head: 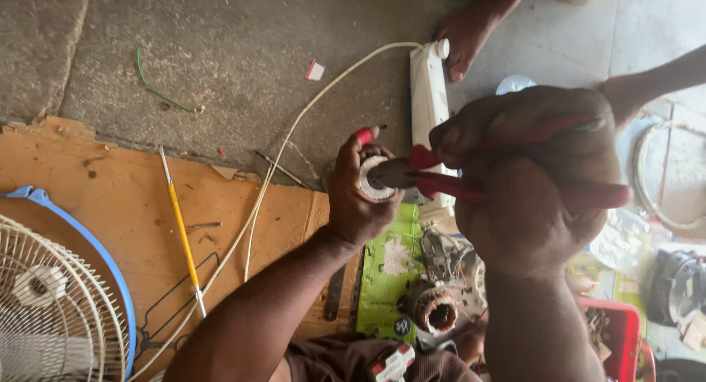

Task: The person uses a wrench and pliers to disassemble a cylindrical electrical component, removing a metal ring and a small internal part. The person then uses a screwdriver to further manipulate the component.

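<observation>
My left hand (354,198) grips a small round white part (373,180) with a red-tipped piece sticking up past the fingers. My right hand (526,176) is closed around the red handles of a pair of pliers (471,182). The dark jaws of the pliers bite on the middle of the white part. Both hands are held above the floor, over a white power strip (428,95).
Another person's hand (465,36) rests on the floor by the strip's far end. A white cable (294,132) runs across an orange board (125,213) bearing a yellow-handled screwdriver (182,231). A fan guard (55,301) lies left; a motor stator (432,308) and red tray (621,338) sit below.
</observation>
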The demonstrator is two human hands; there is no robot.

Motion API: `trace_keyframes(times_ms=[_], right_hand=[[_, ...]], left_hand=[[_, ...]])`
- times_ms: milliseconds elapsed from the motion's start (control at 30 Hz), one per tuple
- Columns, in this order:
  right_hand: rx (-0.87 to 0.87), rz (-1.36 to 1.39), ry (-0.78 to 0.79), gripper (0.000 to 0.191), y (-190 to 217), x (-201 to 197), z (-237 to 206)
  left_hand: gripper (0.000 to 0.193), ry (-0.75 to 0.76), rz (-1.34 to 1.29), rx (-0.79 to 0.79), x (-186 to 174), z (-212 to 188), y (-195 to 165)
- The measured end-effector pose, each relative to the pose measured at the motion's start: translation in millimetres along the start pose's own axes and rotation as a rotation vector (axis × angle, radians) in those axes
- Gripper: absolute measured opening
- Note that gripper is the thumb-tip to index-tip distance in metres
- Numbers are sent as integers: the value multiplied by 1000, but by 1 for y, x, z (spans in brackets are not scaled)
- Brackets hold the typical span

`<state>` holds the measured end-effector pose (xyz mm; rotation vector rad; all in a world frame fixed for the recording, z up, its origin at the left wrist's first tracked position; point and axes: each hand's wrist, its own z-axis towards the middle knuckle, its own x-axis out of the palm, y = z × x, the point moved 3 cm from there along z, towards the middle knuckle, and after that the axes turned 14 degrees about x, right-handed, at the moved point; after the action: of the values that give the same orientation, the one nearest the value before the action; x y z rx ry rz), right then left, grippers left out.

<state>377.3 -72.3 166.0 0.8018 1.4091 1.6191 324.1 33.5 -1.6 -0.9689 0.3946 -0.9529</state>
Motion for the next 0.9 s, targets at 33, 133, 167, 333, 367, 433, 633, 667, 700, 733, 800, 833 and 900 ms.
trace_keyframes(times_ms=[33,133,167,333,367,433,633,667,700,733,800,833,900], right_hand=[[18,35,13,9,1,-2,0],[-39,-23,8,9,9,-7,1],[-71,-78,2,9,12,-7,-2],[-66,-77,-3,10,5,5,0],[-30,-3,9,10,5,5,3],[4,70,13,10,10,-1,7],[-121,-137,-17,12,13,2,0],[-114,-109,-16,12,14,0,-1],[-78,-25,-4,12,8,1,1],[-34,77,5,12,7,-2,3],[-22,104,-3,16,7,-9,5],[-37,29,-10,20,8,-11,5],[-153,-309,-54,21,9,-9,6]], left_hand=[[72,-5,-28,-13,1,0,0],[72,-10,9,7,2,-1,-2],[72,-9,42,23,1,-1,-3],[71,21,7,-41,0,-1,-1],[71,29,23,-61,0,-1,-1],[69,9,18,-43,-1,1,0],[69,0,40,-5,1,-2,-2],[68,-11,62,12,3,-1,-1],[68,-9,52,5,2,-1,0],[68,-7,41,-1,4,0,1],[69,9,43,-4,2,0,2],[70,14,38,-7,3,0,2],[71,15,33,-14,1,0,2]])
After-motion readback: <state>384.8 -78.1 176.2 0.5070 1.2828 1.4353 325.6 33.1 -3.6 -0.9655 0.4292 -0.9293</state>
